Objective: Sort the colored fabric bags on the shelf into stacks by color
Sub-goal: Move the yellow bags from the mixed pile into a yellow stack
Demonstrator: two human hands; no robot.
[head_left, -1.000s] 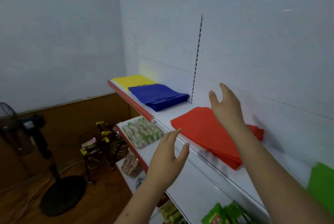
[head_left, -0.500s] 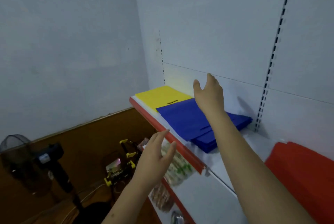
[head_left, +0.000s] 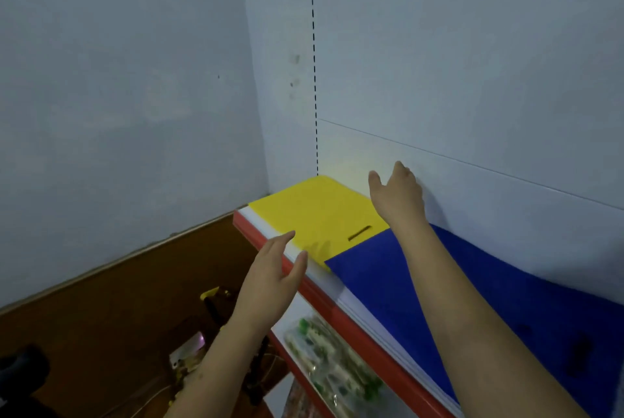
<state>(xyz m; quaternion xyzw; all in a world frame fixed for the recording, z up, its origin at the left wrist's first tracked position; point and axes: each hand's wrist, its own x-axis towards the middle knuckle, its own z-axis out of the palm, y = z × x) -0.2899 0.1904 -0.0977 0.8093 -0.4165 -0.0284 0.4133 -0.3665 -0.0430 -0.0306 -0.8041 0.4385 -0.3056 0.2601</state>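
A yellow fabric bag with a slit handle lies flat at the left end of the white shelf. A blue fabric bag stack lies right beside it, its corner overlapping the yellow one. My right hand hovers with relaxed fingers over the yellow bag's far right edge, near the back wall, and holds nothing. My left hand is open in front of the shelf's red front edge, level with the yellow bag's near corner. The red bags are out of view.
A lower shelf holds packets of green and white goods. Below left lie a wooden floor, a yellow-and-black object and a dark fan base. The grey side wall closes the shelf's left end.
My view has swung left from the red bags past the blue stack to the yellow bag. Both hands moved left with it, the right one now over the yellow bag.
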